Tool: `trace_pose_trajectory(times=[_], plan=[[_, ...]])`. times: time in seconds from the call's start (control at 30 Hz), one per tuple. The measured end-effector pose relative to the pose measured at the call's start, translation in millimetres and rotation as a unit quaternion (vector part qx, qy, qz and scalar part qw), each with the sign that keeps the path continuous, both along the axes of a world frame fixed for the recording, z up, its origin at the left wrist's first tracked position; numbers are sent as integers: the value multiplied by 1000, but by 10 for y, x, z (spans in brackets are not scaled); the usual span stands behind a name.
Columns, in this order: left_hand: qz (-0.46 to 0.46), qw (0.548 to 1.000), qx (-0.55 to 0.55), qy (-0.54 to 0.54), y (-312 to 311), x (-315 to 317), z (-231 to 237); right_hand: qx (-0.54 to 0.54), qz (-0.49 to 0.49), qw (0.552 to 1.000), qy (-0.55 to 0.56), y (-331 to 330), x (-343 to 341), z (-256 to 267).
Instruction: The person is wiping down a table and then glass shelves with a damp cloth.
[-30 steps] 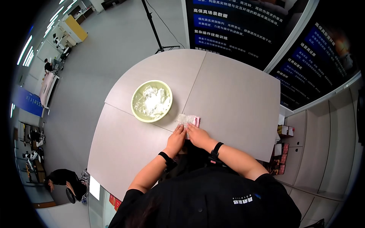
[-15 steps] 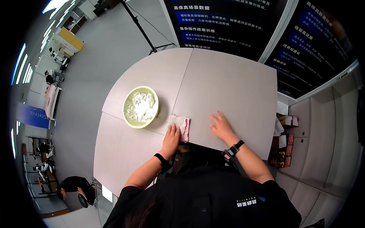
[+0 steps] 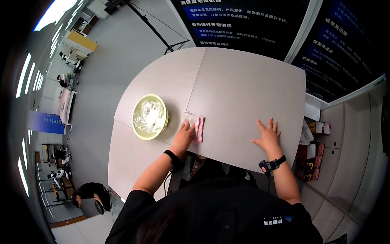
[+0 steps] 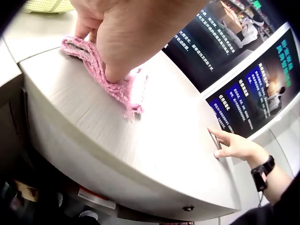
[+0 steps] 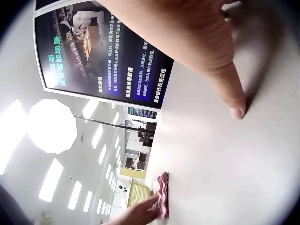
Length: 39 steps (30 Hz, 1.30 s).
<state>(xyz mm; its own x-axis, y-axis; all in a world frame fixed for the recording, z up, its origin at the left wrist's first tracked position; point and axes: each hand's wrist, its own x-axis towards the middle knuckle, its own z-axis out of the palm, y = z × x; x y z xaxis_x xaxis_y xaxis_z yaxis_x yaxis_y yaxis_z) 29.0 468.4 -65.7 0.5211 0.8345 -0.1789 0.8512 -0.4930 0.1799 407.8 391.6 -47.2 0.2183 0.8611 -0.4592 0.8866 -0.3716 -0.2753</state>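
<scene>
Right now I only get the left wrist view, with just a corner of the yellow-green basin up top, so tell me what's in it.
Observer: The head view shows crumpled, see-through plastic-like material inside the basin.
Operator: And the hands? I can't make out all the fingers on the right one.
Observer: Seen from above, the right hand has its thumb and all four fingers splayed apart.
Operator: Is there anything standing past the table on the basin's side?
Observer: Yes, a black stand on the floor beyond the table's far edge.
</scene>
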Motion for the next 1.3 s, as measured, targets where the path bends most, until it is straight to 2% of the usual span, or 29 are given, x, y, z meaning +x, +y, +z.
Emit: trace_pose_trajectory(times=[0.07, 0.13, 0.2, 0.43, 0.47, 0.53, 0.57, 0.63, 0.67, 0.7, 0.73, 0.77, 0.8, 0.83, 0.87, 0.93, 1.0, 1.07, 1.13, 1.2, 1.23, 1.3], plan=[[-15, 1000, 15, -5, 92, 7, -79, -7, -3, 1000, -8, -7, -4, 1], [37, 999, -11, 6, 279, 102, 15, -4, 8, 1000, -12, -8, -12, 15], [28, 999, -39, 4, 635, 224, 59, -9, -2, 1000, -14, 11, -5, 25], [2, 1000, -14, -1, 1403, 574, -65, -44, 6, 999, -27, 44, -24, 89], [-7, 999, -16, -31, 1685, 676, -112, -51, -9, 998, -31, 19, -20, 87], [-33, 998, 44, -19, 1844, 752, -202, -39, 6, 999, -20, 10, 2, 74], [-34, 999, 34, -25, 2078, 890, -202, -46, -15, 999, -26, 2, 10, 87], [-28, 1000, -5, -10, 2688, 1135, -16, -11, 5, 1000, -13, 19, -14, 63], [-46, 997, 59, -20, 2642, 1108, -207, -15, 5, 1000, -14, 24, -6, 36], [-38, 998, 42, -5, 2788, 1206, -191, -1, 5, 1000, -2, 15, -3, 53], [-22, 999, 3, -37, 3188, 1320, -218, 9, -8, 1000, 9, -11, -6, 87], [-49, 996, 61, -32, 3239, 1271, -416, 6, -8, 1000, 10, 41, -7, 63], [-41, 997, 50, -42, 3322, 1337, -426, 21, -7, 1000, 12, 16, -2, 59], [-43, 998, 30, -39, 3691, 1434, -291, 37, -19, 999, 19, 18, -27, 126], [-60, 996, 56, -45, 3570, 1430, -528, 26, -19, 999, 17, -17, -12, 33], [-64, 997, 38, -15, 3903, 1590, -399, 37, -30, 998, 30, -34, -15, 116], [-79, 994, 66, -25, 3854, 1605, -583, 29, -25, 999, 29, -91, 1, 17], [-99, 993, 70, -13, 3974, 1658, -536, 29, -27, 999, 25, -90, 14, 20], [-82, 995, 48, -11, 4223, 1752, -536, 28, -26, 999, 16, -90, 16, 70], [-108, 992, 67, -6, 4260, 1711, -598, 26, -21, 999, 16, -81, 17, 36], [-80, 995, 53, 4, 4319, 1794, -580, 27, -21, 999, 10, -100, 34, 68], [-87, 994, 66, 4, 4326, 1733, -576, 26, -16, 1000, 8, -62, 4, 61]])
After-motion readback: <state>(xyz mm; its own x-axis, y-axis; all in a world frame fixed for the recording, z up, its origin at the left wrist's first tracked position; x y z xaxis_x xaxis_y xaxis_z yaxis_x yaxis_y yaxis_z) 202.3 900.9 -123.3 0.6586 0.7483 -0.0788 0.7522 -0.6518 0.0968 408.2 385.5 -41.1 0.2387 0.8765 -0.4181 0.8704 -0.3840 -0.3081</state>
